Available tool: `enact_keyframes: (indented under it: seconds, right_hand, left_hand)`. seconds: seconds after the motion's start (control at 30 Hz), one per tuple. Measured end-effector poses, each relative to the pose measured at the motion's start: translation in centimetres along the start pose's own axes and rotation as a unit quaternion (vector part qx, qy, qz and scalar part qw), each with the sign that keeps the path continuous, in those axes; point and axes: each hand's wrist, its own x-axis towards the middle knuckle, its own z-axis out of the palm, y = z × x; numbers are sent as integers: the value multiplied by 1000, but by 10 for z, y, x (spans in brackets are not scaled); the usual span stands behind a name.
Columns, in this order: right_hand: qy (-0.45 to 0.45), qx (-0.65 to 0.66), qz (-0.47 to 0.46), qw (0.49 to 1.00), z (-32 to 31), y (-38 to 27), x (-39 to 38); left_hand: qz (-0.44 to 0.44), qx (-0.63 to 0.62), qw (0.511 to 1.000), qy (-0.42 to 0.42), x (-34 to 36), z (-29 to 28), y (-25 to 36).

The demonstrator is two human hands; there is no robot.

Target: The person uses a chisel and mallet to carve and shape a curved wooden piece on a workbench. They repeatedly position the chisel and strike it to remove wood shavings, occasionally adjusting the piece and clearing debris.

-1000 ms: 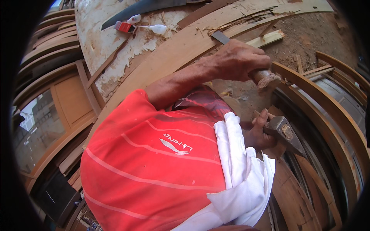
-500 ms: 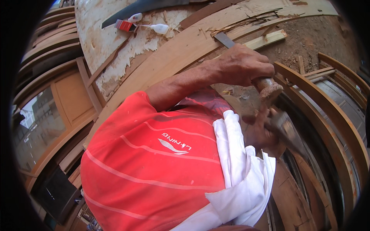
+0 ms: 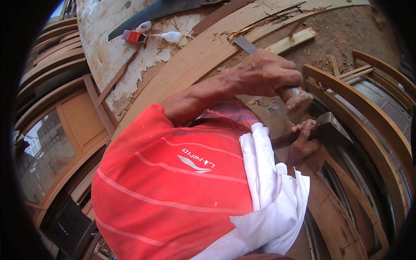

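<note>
My left hand (image 3: 271, 73) is closed around the wooden handle of a chisel (image 3: 245, 44). The chisel's flat metal blade rests at the splintered, cut part of a long wooden plank (image 3: 186, 80), and the frayed end of its handle sticks out to the right of my fist. Below and right of that handle end, my right hand (image 3: 304, 145) grips a hammer (image 3: 333, 126) with a dark, blocky head. A gap shows between hammer head and chisel handle. Part of the hammer's handle is hidden by my fingers.
On the pale, worn board at upper left lie a handsaw (image 3: 151, 17), white squeeze bottles (image 3: 171, 37) and a small red box (image 3: 131, 36). A pale wood strip (image 3: 292, 40) lies beyond the plank. Wooden frames (image 3: 364, 102) stand at right; panelled doors (image 3: 82, 115) lean at left.
The hammer in my right hand, blurred before, has moved up in the picture and shows sharply. My left hand keeps the chisel at the same spot on the plank; the view has shifted slightly.
</note>
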Motion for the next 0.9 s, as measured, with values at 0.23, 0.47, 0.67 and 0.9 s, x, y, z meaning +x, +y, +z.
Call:
enact_keyframes:
  seconds: [0.23,0.47,0.67,0.9]
  right_hand:
    - [-32,-43,-9,999,11,2,-7]
    - [-35,-151,-38,987,20,-38,-5]
    - [-23,-151,-107,983,35,-67,-5]
    - [-36,-268,-162,949,11,-23,-11]
  left_hand:
    - [-7,-6,1000,2,5,-4,-4]
    - [-14,-11,1000,15,7,-7,-5]
    - [-28,-10,999,21,9,-7,-6]
    - [-22,4,1000,12,2,-3,-9]
